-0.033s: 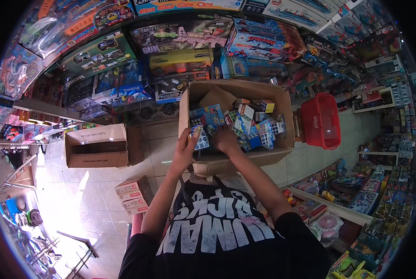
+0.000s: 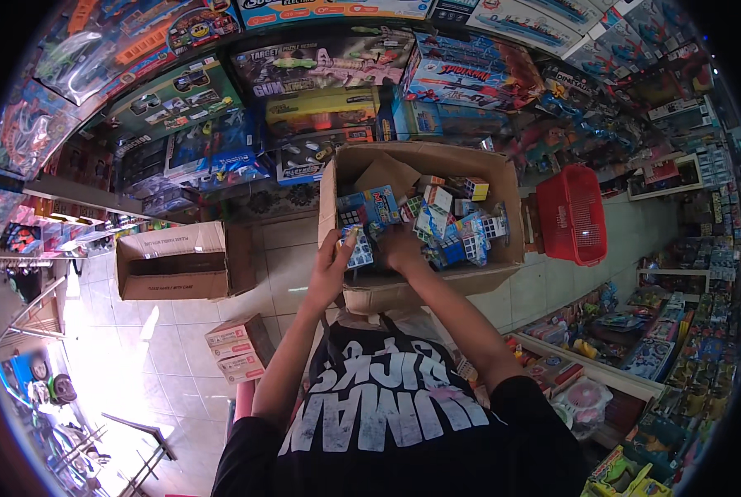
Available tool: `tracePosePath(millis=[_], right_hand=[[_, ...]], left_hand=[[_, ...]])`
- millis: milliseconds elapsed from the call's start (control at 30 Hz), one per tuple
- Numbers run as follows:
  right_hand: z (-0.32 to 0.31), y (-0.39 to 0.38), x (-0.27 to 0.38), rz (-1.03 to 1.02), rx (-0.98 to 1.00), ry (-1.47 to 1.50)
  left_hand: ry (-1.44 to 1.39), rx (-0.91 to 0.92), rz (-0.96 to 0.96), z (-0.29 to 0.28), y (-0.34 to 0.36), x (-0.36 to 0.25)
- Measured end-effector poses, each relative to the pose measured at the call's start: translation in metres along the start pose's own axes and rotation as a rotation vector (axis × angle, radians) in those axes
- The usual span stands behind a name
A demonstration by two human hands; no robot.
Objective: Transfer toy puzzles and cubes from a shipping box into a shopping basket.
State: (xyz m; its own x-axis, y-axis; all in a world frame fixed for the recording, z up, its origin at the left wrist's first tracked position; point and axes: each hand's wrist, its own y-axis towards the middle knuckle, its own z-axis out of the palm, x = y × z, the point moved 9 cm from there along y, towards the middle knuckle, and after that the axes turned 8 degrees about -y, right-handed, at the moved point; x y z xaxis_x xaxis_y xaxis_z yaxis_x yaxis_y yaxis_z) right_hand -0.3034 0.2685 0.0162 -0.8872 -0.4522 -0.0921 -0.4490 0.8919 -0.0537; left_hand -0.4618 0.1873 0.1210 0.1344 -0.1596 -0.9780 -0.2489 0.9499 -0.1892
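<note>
A large open cardboard box (image 2: 437,292) in front of me holds several puzzle cubes, some in blue-printed packets. At the box's near left corner, my left hand (image 2: 331,267) is closed on a packaged puzzle cube (image 2: 360,251), with the thumb on top. My right hand (image 2: 399,250) reaches down inside the box just right of that cube. Its fingers are hidden among the packets. Beyond both hands lies a blue packet (image 2: 380,204). Right of my right hand are a white-sided cube box (image 2: 433,217) and further cubes (image 2: 473,247). A loose cube (image 2: 475,189) rests at the far right.
A red plastic basket (image 2: 571,217) stands right of the box. An open carton (image 2: 172,286) sits on the tiled floor at left, with small stacked boxes (image 2: 236,348) nearer me. Shelves of boxed toys (image 2: 321,62) line the far side, and low displays (image 2: 594,364) the right.
</note>
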Motion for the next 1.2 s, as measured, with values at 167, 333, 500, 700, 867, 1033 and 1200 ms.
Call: tracePosePath(millis=[167,333,500,700,867,1033,1200], right_hand=[[0.013,0.006,0.001,-0.036,0.363,0.101],[-0.007,0.001,-0.011,0.098,0.295,0.316],[0.002,0.009,-0.007,0.188,0.323,0.328],[0.025,0.027,-0.008,0.168,0.423,0.229],[-0.018,0.023,-0.005,0.111,0.329,0.238],[-0.052,-0.011,-0.061,0.172,0.069,0.543],[-0.07,-0.091,-0.108,0.382,0.124,1.598]], left_hand=[[-0.132,0.091,-0.078,0.006,-0.005,0.017],[-0.166,0.142,0.005,0.008,-0.005,0.027],[-0.157,0.141,0.053,0.012,0.001,0.032],[-0.129,0.12,-0.006,0.021,0.002,0.036],[-0.007,0.051,0.038,0.011,-0.002,0.04],[-0.013,0.078,0.066,0.029,-0.008,0.029],[0.013,0.133,0.091,0.069,-0.021,0.022]])
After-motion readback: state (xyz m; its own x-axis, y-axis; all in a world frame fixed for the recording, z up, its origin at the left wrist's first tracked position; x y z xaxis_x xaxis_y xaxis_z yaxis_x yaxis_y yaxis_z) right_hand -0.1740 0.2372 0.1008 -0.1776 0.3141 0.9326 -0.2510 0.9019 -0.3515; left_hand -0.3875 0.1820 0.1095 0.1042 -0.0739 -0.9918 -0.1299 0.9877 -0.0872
